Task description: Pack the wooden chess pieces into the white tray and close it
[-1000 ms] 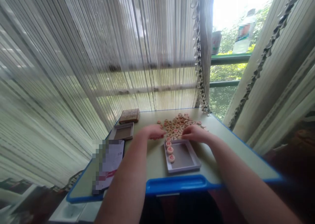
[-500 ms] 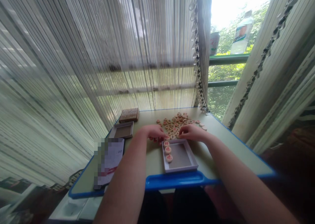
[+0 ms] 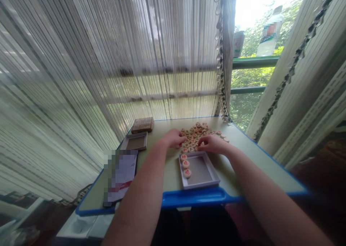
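Inside the tray [image 3: 201, 170], 3 discs [image 3: 185, 164] line 9 o'clock; a pile [image 3: 199, 129] remains beyond 12; left hand [image 3: 173, 138], right hand [image 3: 212, 144]: grasp unclear.

A pale bench [image 3: 244, 145] with blue edging stands before sheer striped curtains [image 3: 89, 51]; at far right, daylight enters through a window [image 3: 250, 40] with green rails [image 3: 255, 63] and foliage [image 3: 244, 107] beyond.

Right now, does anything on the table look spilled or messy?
Yes, a bit: the round pieces beyond the near tray lie in a jumbled heap, some on top of others, a few trailing off to the right. It looks messy because three pieces inside the tray line up neatly.
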`<act>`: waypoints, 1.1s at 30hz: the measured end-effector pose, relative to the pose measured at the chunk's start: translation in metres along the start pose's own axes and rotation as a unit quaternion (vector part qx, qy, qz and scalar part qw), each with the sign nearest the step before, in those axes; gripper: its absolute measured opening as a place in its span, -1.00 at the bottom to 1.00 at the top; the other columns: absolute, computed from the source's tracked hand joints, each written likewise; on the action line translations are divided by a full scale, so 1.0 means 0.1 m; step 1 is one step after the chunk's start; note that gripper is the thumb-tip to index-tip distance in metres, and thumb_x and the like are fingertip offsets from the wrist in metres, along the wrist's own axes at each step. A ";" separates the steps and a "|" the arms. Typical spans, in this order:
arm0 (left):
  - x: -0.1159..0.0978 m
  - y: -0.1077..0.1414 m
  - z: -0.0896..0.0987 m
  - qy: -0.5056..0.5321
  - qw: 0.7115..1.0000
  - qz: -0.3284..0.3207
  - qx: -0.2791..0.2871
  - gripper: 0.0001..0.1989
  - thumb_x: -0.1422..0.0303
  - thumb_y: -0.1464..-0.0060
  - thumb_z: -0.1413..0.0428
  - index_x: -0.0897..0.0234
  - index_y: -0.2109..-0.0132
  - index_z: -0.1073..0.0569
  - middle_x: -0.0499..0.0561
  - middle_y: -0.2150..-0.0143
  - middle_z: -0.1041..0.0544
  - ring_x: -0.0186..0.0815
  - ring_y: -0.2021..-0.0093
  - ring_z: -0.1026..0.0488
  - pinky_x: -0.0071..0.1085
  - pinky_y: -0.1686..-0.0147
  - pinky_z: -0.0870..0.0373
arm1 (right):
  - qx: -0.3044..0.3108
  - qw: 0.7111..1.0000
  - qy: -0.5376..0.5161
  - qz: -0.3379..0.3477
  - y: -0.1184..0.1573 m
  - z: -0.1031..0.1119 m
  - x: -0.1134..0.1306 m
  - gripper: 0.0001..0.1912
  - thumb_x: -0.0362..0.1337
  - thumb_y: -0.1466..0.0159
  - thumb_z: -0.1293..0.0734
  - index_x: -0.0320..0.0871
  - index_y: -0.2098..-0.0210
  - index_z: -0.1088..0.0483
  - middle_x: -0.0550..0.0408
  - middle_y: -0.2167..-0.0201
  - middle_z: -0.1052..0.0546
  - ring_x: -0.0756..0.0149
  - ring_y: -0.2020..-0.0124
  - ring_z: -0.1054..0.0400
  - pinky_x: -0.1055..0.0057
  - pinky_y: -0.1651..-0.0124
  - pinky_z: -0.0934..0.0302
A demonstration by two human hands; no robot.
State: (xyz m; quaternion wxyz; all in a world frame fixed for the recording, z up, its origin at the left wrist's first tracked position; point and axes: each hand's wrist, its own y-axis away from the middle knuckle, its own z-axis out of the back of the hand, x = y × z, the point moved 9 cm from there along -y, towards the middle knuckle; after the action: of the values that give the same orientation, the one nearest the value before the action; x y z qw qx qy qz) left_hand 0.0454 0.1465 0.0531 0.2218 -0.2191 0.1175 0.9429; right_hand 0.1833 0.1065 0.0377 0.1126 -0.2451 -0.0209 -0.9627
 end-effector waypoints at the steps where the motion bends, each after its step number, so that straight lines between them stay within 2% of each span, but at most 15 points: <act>1: -0.01 -0.01 0.01 -0.004 1.000 -0.001 -0.013 -0.65 0.15 -0.01 0.01 0.35 0.48 -0.44 -0.01 0.51 -0.49 -0.44 0.57 -0.33 -0.52 0.52 -0.20 | 0.003 1.000 -0.002 0.003 0.00 -0.01 0.00 -0.72 -0.05 -0.01 -0.33 -0.05 0.36 -0.50 0.15 0.52 -0.42 0.38 0.50 -0.23 0.48 0.48 -0.01; 4: -0.05 -0.04 0.07 -0.033 0.997 -0.008 -0.068 -0.67 0.15 -0.03 0.03 0.33 0.37 -0.46 0.01 0.45 -0.50 -0.39 0.49 -0.37 -0.48 0.45 -0.24 | 0.005 1.000 -0.002 -0.004 -0.01 -0.03 -0.03 -0.69 -0.02 0.00 -0.33 -0.05 0.35 -0.50 0.13 0.47 -0.46 0.34 0.47 -0.27 0.47 0.47 -0.05; 8: -0.19 -0.02 0.24 -0.098 0.972 -0.056 -0.208 -0.68 0.17 -0.04 0.01 0.30 0.19 -0.44 0.08 0.19 -0.49 -0.24 0.16 -0.36 -0.41 0.16 -0.26 | -0.001 1.000 0.000 -0.015 -0.04 -0.04 -0.07 -0.65 0.02 0.02 -0.35 -0.06 0.36 -0.51 0.10 0.42 -0.51 0.29 0.41 -0.33 0.45 0.41 -0.11; 10: -0.25 -0.01 0.26 -0.118 0.960 -0.077 -0.243 -0.69 0.22 -0.06 0.01 0.31 0.12 -0.42 0.09 0.11 -0.45 -0.20 0.05 -0.29 -0.37 0.04 -0.22 | 0.000 1.000 0.002 -0.017 -0.05 -0.05 -0.08 -0.66 0.02 0.03 -0.36 -0.06 0.36 -0.52 0.10 0.40 -0.53 0.28 0.40 -0.34 0.44 0.39 -0.13; 13: -0.28 -0.02 0.21 -0.131 0.954 -0.088 -0.255 -0.72 0.28 -0.09 0.04 0.31 0.12 -0.43 0.08 0.11 -0.45 -0.20 0.05 -0.28 -0.34 0.00 -0.21 | 0.002 1.000 -0.011 -0.010 -0.07 -0.07 -0.08 -0.69 -0.04 0.01 -0.35 -0.08 0.35 -0.53 0.11 0.39 -0.54 0.31 0.40 -0.35 0.46 0.36 -0.15; 17: -0.26 -0.04 0.16 -0.149 0.947 -0.094 -0.269 -0.77 0.32 -0.09 0.04 0.30 0.22 -0.47 0.06 0.19 -0.48 -0.21 0.10 -0.31 -0.33 0.04 -0.26 | 0.000 0.999 -0.039 -0.007 -0.10 -0.08 -0.09 -0.71 -0.09 0.01 -0.36 -0.13 0.37 -0.52 0.12 0.42 -0.55 0.34 0.41 -0.35 0.50 0.38 -0.15; 20: -0.24 -0.07 0.12 -0.157 0.946 -0.099 -0.265 -0.78 0.33 -0.08 0.03 0.29 0.23 -0.48 0.05 0.22 -0.49 -0.22 0.13 -0.33 -0.33 0.06 -0.28 | -0.006 0.999 -0.049 -0.019 -0.10 -0.07 -0.14 -0.72 -0.09 0.01 -0.35 -0.15 0.40 -0.52 0.13 0.48 -0.53 0.35 0.44 -0.34 0.50 0.41 -0.14; 26: -0.22 -0.10 0.10 -0.159 0.950 -0.091 -0.252 -0.75 0.31 -0.09 0.04 0.29 0.22 -0.49 0.05 0.22 -0.51 -0.23 0.14 -0.35 -0.34 0.05 -0.28 | 0.002 0.999 -0.041 -0.031 -0.10 -0.08 -0.15 -0.67 -0.02 0.06 -0.38 -0.12 0.41 -0.53 0.13 0.45 -0.54 0.34 0.44 -0.35 0.50 0.44 -0.12; 33: -0.22 -0.11 0.07 -0.179 0.944 -0.100 -0.260 -0.75 0.31 -0.08 0.06 0.27 0.27 -0.50 0.04 0.27 -0.52 -0.24 0.17 -0.36 -0.36 0.10 -0.30 | 0.014 0.998 -0.054 -0.026 -0.14 -0.13 -0.16 -0.70 -0.05 0.05 -0.38 -0.11 0.40 -0.54 0.14 0.49 -0.54 0.35 0.46 -0.34 0.51 0.45 -0.11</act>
State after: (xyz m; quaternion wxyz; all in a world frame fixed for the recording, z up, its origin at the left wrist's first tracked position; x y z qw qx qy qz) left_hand 0.0657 0.1506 0.0675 0.2678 -0.1070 -0.1954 0.9374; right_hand 0.1876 0.1225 0.0186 0.0895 -0.2943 -0.0470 -0.9504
